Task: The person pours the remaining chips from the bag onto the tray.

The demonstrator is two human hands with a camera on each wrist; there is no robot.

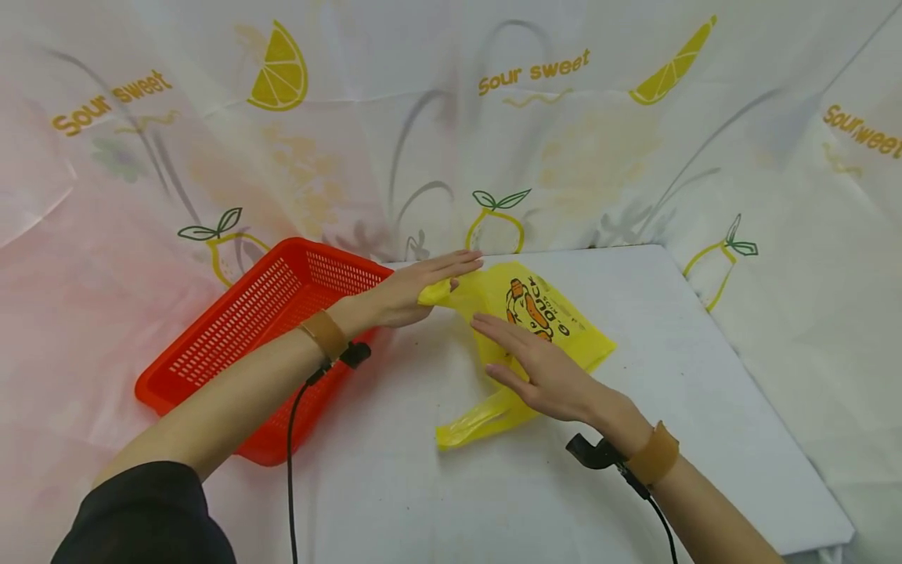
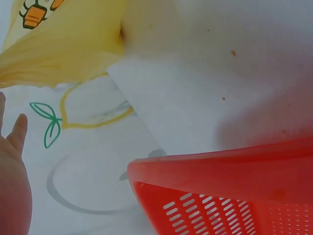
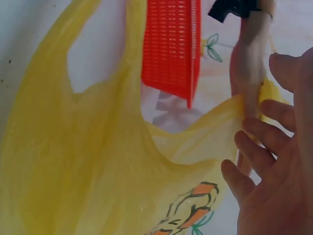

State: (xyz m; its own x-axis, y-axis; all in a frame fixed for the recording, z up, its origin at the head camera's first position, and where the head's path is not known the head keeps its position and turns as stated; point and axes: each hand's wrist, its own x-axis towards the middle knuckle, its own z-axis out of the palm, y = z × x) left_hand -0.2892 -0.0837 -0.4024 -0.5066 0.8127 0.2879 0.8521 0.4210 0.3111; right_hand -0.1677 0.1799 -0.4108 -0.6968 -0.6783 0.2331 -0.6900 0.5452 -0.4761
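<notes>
A yellow plastic bag (image 1: 578, 337) printed with a duck picture stands partly raised over the white table. My left hand (image 1: 405, 291) is at its upper left with straight fingers, and one bag handle (image 1: 433, 293) loops over the thumb. In the left wrist view, only part of that hand (image 2: 13, 181) shows at the left edge, below the bag (image 2: 63, 44). My right hand (image 1: 550, 372) is in front of the bag, fingers loosely extended and thumb apart. The other handle (image 1: 475, 423) lies toward the near side. The right wrist view shows right fingers beside the bag (image 3: 73, 147).
A red perforated plastic basket (image 1: 211, 345) stands at the left, partly under my left forearm. The white tabletop (image 1: 705, 439) extends to the right. Behind it hangs a pale cloth (image 1: 423, 141) with lemon prints. Each wrist carries a strapped camera with a black cable.
</notes>
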